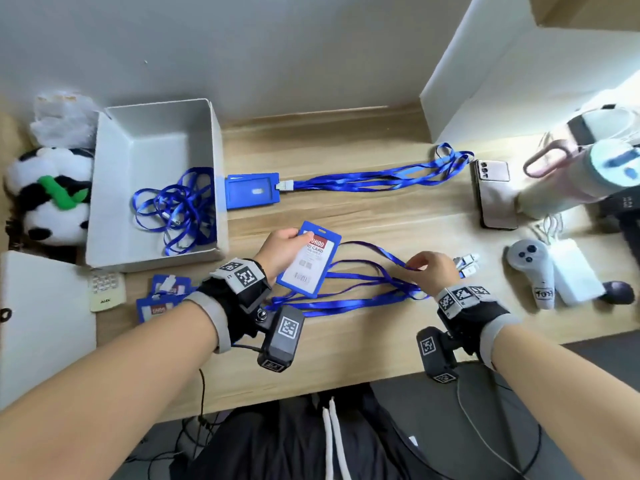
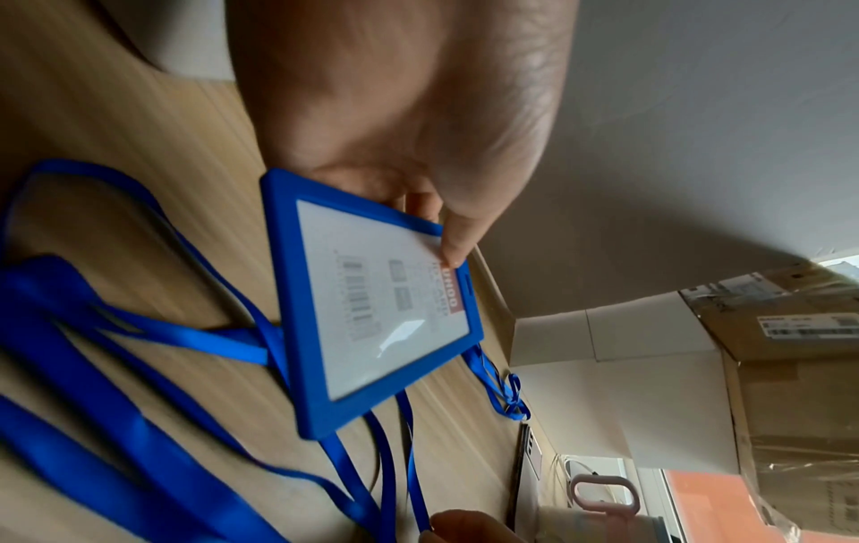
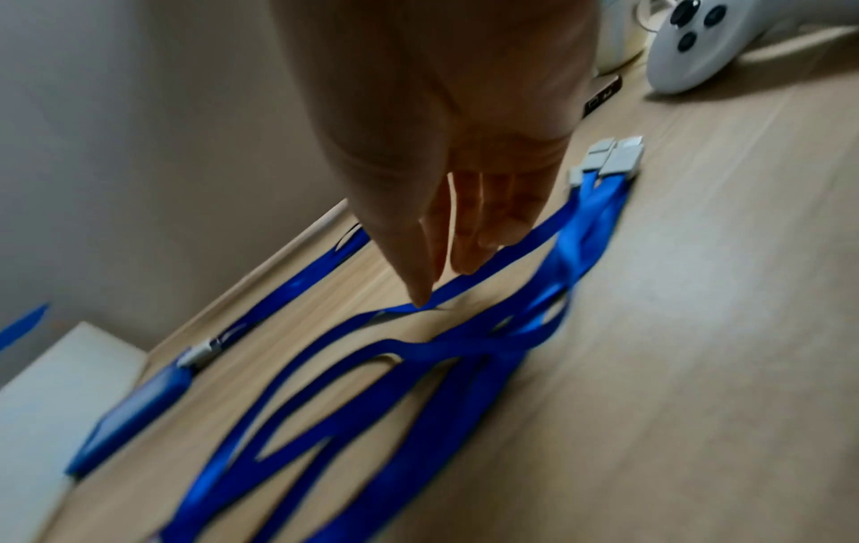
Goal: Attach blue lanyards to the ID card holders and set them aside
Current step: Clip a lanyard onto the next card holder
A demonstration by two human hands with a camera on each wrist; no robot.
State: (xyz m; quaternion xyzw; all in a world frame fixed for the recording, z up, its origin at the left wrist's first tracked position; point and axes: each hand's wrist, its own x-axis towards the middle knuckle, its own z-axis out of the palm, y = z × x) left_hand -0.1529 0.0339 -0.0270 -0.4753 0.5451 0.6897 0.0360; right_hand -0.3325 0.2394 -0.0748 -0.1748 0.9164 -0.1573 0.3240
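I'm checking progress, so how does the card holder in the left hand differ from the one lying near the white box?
The held card holder is lifted in the left hand; the finished card holder lies flat on the desk. The held one has no lanyard; the finished one is clipped to a blue lanyard. The held one shows a printed insert; the other shows plain blue. Both have blue frames.

A wooden desk point(image 1: 346, 348) is carrying a white box point(image 1: 114, 188), loose lanyards point(image 1: 360, 296), a finished holder point(image 1: 252, 191), spare holders point(image 1: 161, 299), a phone point(image 1: 494, 199), a controller point(image 1: 535, 275) and a plush panda point(image 1: 48, 199).

even daylight from the right; head view sharp, both wrist views motion-blurred.
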